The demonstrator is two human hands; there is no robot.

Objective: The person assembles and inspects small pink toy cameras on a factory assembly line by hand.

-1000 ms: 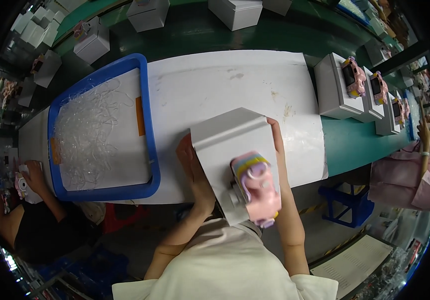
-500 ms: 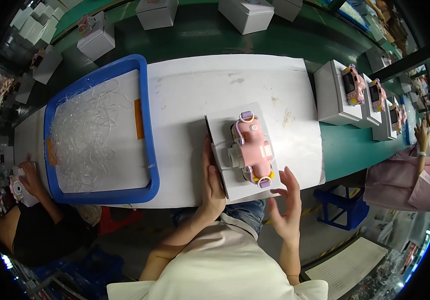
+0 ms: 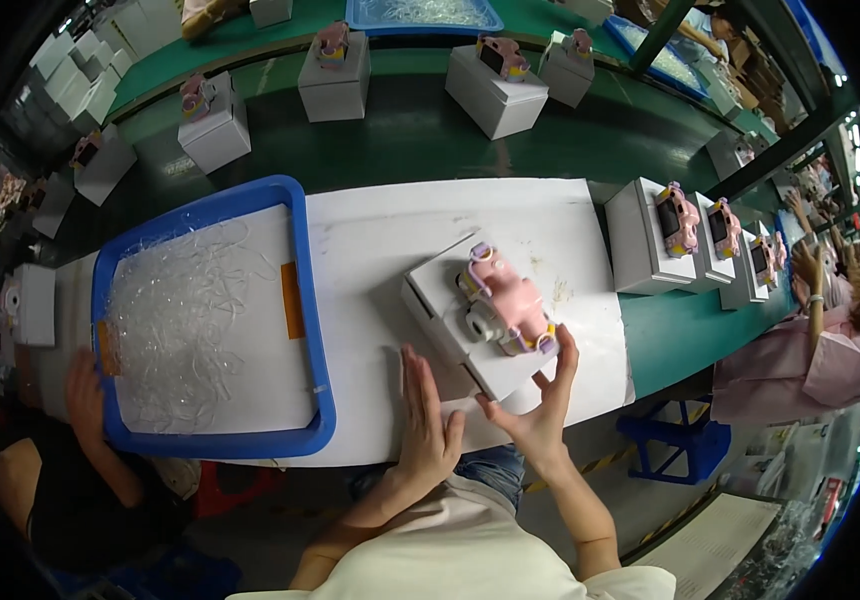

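Note:
A white box (image 3: 433, 292) lies turned at an angle on the white work surface in front of me. On its top rests a pink toy camera (image 3: 518, 302) with a pale lens and purple and yellow trim at its ends. My right hand (image 3: 540, 415) grips the near end of the box, thumb at the near corner and fingers along the right side by the camera. My left hand (image 3: 428, 425) is off the box, just left of its near corner, fingers stretched out and holding nothing.
Left of the box, a blue-rimmed tray (image 3: 315, 330) holds a tangle of clear loops (image 3: 175, 325). White boxes topped with pink cameras stand at right (image 3: 650, 245) and along the green belt (image 3: 390, 150). Co-workers' hands show at far left (image 3: 85, 395) and far right (image 3: 808, 268).
My left hand has let go of the box's left side. My right hand has closed on its near end. The box has turned and now lies at a slant. The view has tilted up.

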